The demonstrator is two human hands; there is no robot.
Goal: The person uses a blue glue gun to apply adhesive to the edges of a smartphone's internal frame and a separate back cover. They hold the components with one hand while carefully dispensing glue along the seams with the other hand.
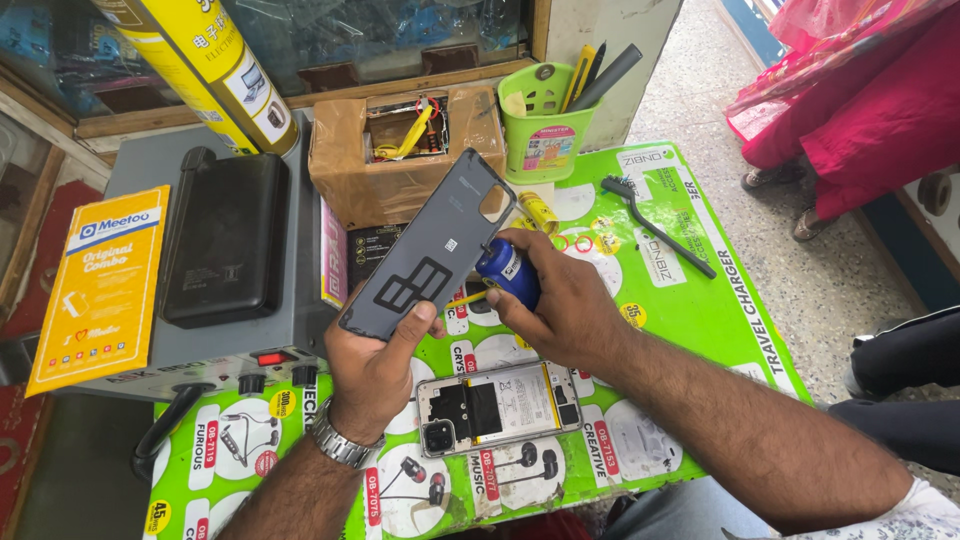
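Head view shows the left hand (pixel 375 345) gripping a dark grey phone back cover (pixel 428 250) tilted above the green worktop (pixel 700 300), while the right hand (pixel 560 300) is closed around a small blue bottle (pixel 507 272) touching the cover's right edge, with the opened phone (pixel 500 405) lying just nearer.

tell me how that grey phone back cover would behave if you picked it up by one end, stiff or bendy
The grey back cover looks thin and sheet-like, so probably light and slightly flexible, though it holds flat in the left hand. Its smooth surface may be slippery. The camera cut-out near its top corner is likely its weakest spot.
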